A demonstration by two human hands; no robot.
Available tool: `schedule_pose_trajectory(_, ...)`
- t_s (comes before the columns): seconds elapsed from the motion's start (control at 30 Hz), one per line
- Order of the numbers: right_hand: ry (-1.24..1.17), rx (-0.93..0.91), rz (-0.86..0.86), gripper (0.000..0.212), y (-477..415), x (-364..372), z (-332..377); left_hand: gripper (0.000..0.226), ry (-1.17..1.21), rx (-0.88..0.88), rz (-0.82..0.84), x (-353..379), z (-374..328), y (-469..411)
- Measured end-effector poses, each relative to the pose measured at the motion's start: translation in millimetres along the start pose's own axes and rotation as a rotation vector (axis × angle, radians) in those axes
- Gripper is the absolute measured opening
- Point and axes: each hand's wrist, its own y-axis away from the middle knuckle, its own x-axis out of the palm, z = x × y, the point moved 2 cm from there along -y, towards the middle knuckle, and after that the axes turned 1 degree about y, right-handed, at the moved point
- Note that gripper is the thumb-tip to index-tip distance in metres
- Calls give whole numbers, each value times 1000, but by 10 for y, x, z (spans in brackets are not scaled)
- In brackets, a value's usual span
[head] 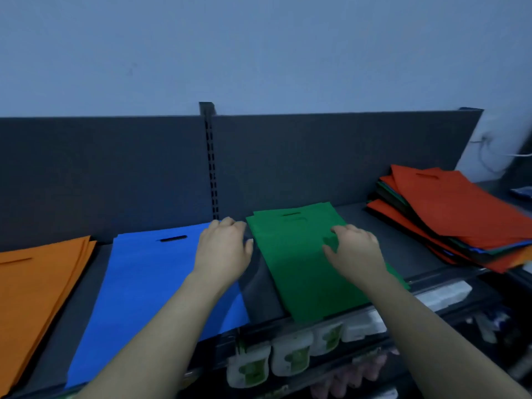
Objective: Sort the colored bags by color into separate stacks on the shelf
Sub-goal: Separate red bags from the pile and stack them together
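Right hand (355, 250) open, flat on green stack (305, 263); left hand (223, 249) open at its nine o'clock edge, over blue stack (149, 286). Squaring, probably. Next: reach to two o'clock, mixed pile (449, 214), red on top. Orange stack (37, 283) at far nine. Flat, matte, rectangular, slot-handled.
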Motion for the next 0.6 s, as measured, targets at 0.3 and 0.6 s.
schedule_pose_trajectory(0.3, 57, 138, -61, 36, -437, -215, -1545, 36, 76, 139, 28, 510, -1422, -652)
schedule_pose_trajectory(0.6, 165, 314, 35, 42, -900, -211, -3109, 25, 116, 228, 47, 1078, -2794, -1218)
